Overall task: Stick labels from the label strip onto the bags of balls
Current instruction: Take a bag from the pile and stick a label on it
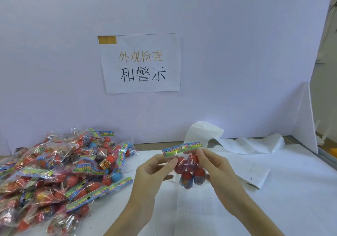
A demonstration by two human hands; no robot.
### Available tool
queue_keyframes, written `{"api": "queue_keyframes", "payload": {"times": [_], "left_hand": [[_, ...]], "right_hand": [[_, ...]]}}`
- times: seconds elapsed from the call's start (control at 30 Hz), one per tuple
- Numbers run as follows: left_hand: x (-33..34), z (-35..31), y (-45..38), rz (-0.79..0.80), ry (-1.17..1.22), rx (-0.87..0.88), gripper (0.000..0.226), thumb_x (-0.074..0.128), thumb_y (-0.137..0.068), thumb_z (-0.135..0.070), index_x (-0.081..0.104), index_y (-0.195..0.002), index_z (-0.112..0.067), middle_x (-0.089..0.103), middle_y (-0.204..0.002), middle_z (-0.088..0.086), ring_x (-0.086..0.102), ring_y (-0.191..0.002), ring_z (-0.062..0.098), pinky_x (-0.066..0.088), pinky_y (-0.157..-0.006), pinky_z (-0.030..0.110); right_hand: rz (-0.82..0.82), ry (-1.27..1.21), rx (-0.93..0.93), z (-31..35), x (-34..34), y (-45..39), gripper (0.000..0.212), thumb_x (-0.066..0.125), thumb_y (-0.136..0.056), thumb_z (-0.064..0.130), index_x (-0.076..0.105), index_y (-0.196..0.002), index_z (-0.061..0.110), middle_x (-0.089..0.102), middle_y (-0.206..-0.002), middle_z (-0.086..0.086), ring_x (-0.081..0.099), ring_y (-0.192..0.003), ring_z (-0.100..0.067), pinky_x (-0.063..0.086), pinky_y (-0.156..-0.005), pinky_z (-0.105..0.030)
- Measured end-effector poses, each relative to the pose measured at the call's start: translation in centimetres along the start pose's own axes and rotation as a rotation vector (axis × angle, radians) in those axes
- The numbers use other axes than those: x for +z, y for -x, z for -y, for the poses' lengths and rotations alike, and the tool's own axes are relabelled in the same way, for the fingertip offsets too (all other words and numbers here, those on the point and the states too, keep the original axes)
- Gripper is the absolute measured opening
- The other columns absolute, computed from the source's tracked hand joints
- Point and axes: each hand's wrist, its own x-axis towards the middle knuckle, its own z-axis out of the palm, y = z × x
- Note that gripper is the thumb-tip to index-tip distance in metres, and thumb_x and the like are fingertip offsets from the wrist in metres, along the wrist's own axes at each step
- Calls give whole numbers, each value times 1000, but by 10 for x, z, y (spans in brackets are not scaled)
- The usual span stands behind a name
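Both hands (182,170) pinch ball bag (187,168) over white table (273,208); sign (140,63) on wall.

Both hands (184,172) raised, fingers pinching

Posted on the white wall at twelve o'clock, a paper sign (140,63) reading 外观检查 in gold above 和警示 in black; at three o'clock, a lone "3" on a folded sheet (255,176); print on the bag headers too small to read.
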Motion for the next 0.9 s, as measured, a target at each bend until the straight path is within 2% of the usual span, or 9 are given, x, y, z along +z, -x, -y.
{"api": "queue_keyframes", "payload": {"times": [0.1,0.2,0.33,0.43,0.53,0.67,0.77,0.83,0.9], "left_hand": [[-3,-1,-4,13,111,-89,41,87,-60,-30,84,-95,-8,75,-87,8,63,-68,13,56,-64,23],[-3,1,-5,13,298,-173,31,84,-66,-15,83,-95,-3,77,-93,13,69,-68,16,60,-68,25],[-9,1,-9,-36,466,-221,23,79,-72,-8,82,-94,-3,78,-100,15,76,-77,22,62,-69,26],[-10,1,-11,-1,408,-225,36,82,-74,-12,78,-108,-2,74,-99,14,74,-76,24,62,-70,29],[-11,3,-11,36,260,-205,28,84,-73,-21,82,-99,-11,71,-97,12,70,-80,22,61,-73,31],[-9,1,-9,78,196,-139,35,79,-82,-37,81,-107,-13,76,-116,12,74,-99,23,61,-79,30],[-6,0,-6,7,111,-85,35,80,-78,-45,82,-100,-18,79,-106,10,75,-90,20,60,-74,29],[-6,1,-6,-39,76,-69,33,80,-75,-46,81,-97,-21,79,-100,9,75,-88,19,61,-76,35],[-6,1,-5,-59,80,-52,28,81,-75,-42,81,-95,-22,78,-100,10,75,-89,20,61,-74,31]], "right_hand": [[-1,-9,-10,5,-3,-1,36,50,-106,39,79,-117,19,79,-100,-7,61,-75,-12,46,-78,-33],[20,-2,-16,3,-2,-1,35,50,-106,41,77,-117,20,76,-91,-16,63,-74,-16,52,-80,-32],[56,-56,32,-5,-1,-2,35,67,-97,32,70,-128,19,79,-109,-10,77,-103,-27,60,-94,-33],[-41,-123,54,-8,-1,-5,45,77,-85,30,67,-126,14,79,-107,-14,77,-100,-32,61,-88,-29],[-82,-124,49,-7,-4,-6,55,82,-74,42,71,-120,13,80,-107,-11,76,-101,-30,60,-87,-28],[7,-51,31,-4,-7,-3,40,78,-82,42,74,-114,19,79,-111,-8,75,-105,-28,59,-93,-33],[56,73,15,-5,-4,-1,32,76,-86,40,74,-113,24,79,-108,-7,74,-104,-29,57,-94,-36],[62,108,5,-6,-2,-1,31,72,-90,43,74,-116,26,79,-109,-4,74,-105,-26,58,-93,-34],[57,123,-8,-5,0,0,32,63,-95,48,76,-116,28,79,-110,-1,75,-105,-20,59,-90,-28]]}}
